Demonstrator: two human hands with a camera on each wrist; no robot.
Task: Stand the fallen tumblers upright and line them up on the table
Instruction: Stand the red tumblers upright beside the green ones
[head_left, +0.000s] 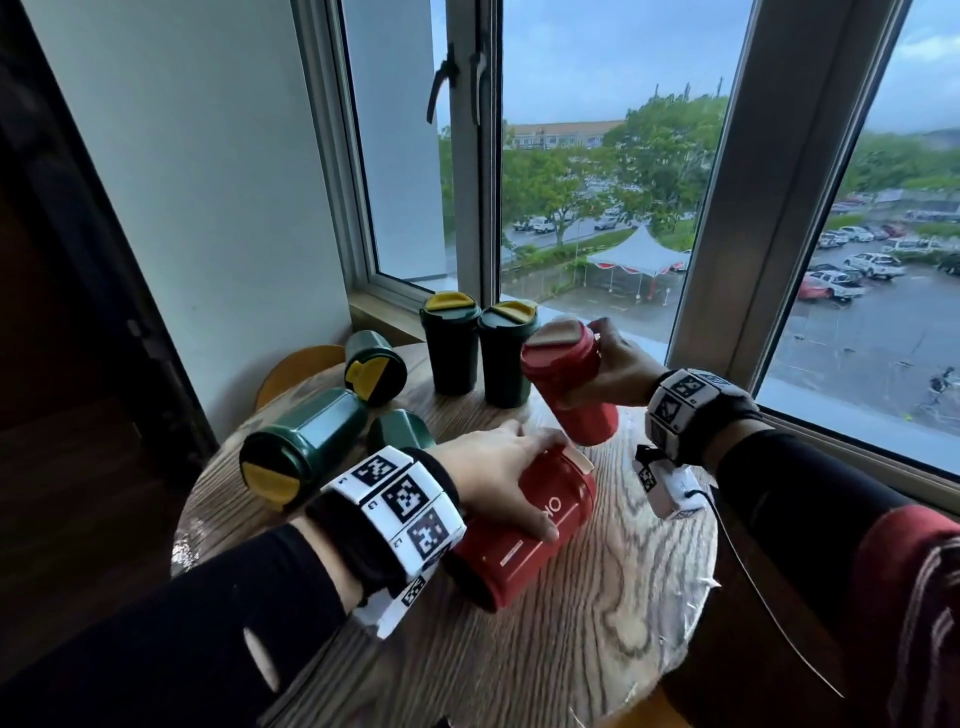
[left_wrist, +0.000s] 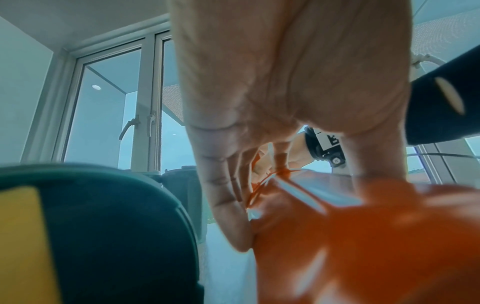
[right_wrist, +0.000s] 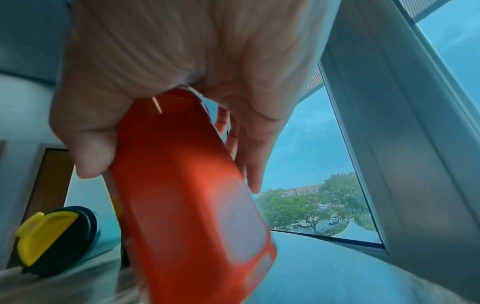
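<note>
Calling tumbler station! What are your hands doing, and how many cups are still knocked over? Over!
Right hand grips a tilted red tumbler. Left hand holds a lying red tumbler. Two green tumblers stand; three green ones lie. Nothing blocking.

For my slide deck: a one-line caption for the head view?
Right hand tilts one red tumbler upright while left hand grips another lying on the round wooden table.

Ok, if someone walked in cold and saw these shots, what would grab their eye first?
Probably the two red tumblers in mid-table: the right hand holds one tilted red tumbler by the window, while the left hand grips another red tumbler lying on the round wooden table. Behind, two green tumblers stand upright, with fallen green ones at left.
</note>
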